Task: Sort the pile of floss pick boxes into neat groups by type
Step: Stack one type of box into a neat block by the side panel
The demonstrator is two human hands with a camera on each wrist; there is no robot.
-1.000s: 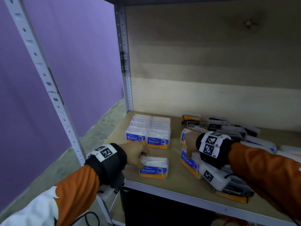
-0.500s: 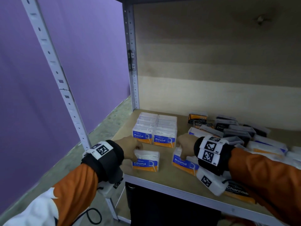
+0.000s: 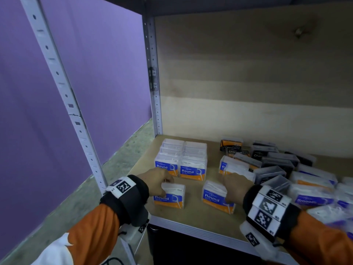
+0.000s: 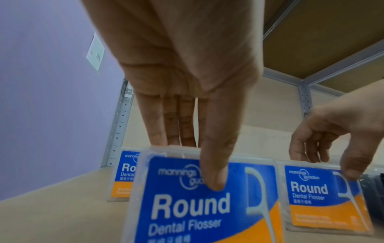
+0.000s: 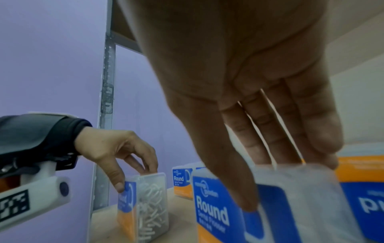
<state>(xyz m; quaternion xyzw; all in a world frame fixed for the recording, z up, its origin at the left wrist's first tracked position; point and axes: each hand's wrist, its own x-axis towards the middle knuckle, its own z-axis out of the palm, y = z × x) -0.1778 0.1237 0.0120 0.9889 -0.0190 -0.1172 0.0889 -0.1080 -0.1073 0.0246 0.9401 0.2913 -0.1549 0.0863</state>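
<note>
On the shelf (image 3: 193, 215), near the front edge, the left hand (image 3: 155, 181) is pinching one Round box (image 3: 170, 196); the right hand (image 3: 236, 188) is pinching another Round box (image 3: 215, 197) just right of it.

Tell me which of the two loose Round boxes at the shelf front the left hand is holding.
The Round box nearer the post: the left hand pinches its top. The other loose Round box, to its right, is under the right hand.

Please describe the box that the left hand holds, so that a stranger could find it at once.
On the wooden shelf, look at the front left corner. A blue-and-orange Round box stands there alone before the tidy Round group, pinched by the left hand.
</note>
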